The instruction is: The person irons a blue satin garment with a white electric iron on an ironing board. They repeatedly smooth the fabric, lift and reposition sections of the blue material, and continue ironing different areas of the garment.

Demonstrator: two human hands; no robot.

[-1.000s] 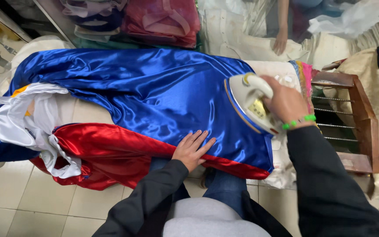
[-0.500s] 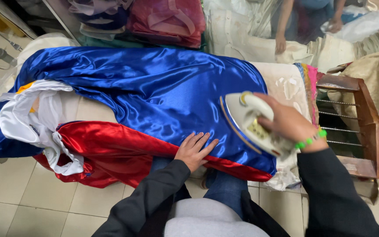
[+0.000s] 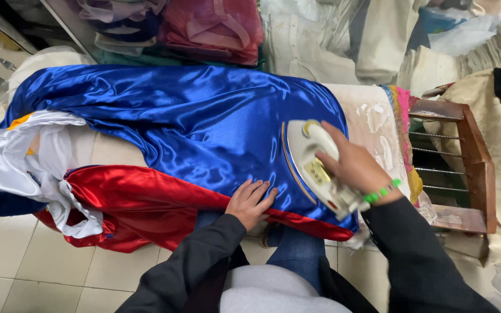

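— Where is the iron (image 3: 315,163) right now?

— It sits flat on the blue satin garment (image 3: 192,122), near that cloth's right end. The right hand (image 3: 355,167) is wrapped tight around its handle, with a green bead bracelet (image 3: 381,192) on the wrist just behind the iron.

— And the other hand?

— The left hand (image 3: 249,201) lies palm down, fingers spread wide, pressing on the cloth just left of the iron, right where the blue meets a red satin panel (image 3: 140,200). It grips nothing.

— What carries the cloth?

— A padded ironing board (image 3: 372,119) with a cream cover. A bare, stained patch of that cover shows just right of the iron, with a strip of pink and yellow fabric (image 3: 404,124) along the board's end.

— What lies further from the iron?

— Far to its left, white satin pieces (image 3: 30,162) bunch up where the blue cloth hangs off the board. The red panel droops below the iron's left, over a pale tiled floor (image 3: 18,272). To the iron's right stands a brown wooden rack (image 3: 465,168) with wire bars. Behind the iron, beyond the board, are stacks of folded cloth, a dark red bundle (image 3: 213,26) among them, and cream fabric (image 3: 378,35).
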